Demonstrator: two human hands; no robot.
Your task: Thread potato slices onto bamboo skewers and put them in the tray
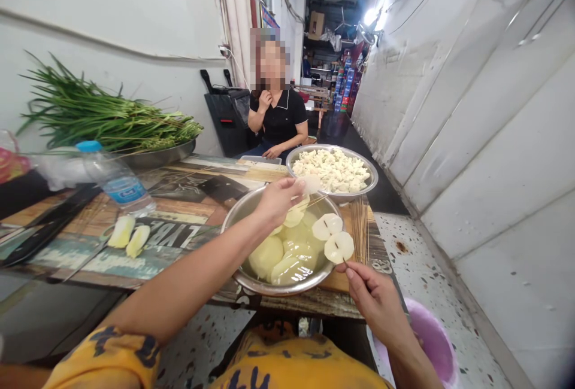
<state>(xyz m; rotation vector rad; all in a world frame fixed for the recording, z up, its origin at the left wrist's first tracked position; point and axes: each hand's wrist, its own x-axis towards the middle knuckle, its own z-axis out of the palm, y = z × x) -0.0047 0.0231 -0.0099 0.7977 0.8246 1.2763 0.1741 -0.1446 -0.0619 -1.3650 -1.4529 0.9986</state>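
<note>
My right hand [375, 294] pinches the lower end of a thin skewer that carries two pale round potato slices [339, 248] over the bowl's right rim. My left hand [279, 200] is closed on a single thin potato slice [311, 184] above the bowl's far side. Below both hands stands a steel bowl [230, 230] of water with several peeled potato pieces and slices [266, 256] in it. A bundle of bare bamboo skewers [359, 227] lies on the table just right of the bowl.
Behind the bowl is a steel basin of cauliflower florets [335, 167]. Leafy green chives [103, 116] fill a pan at left, near a water bottle [119, 179], two pale vegetable pieces [129, 236] and a knife [83, 260]. A person [281, 116] sits opposite. A pink bucket [433, 338] stands lower right.
</note>
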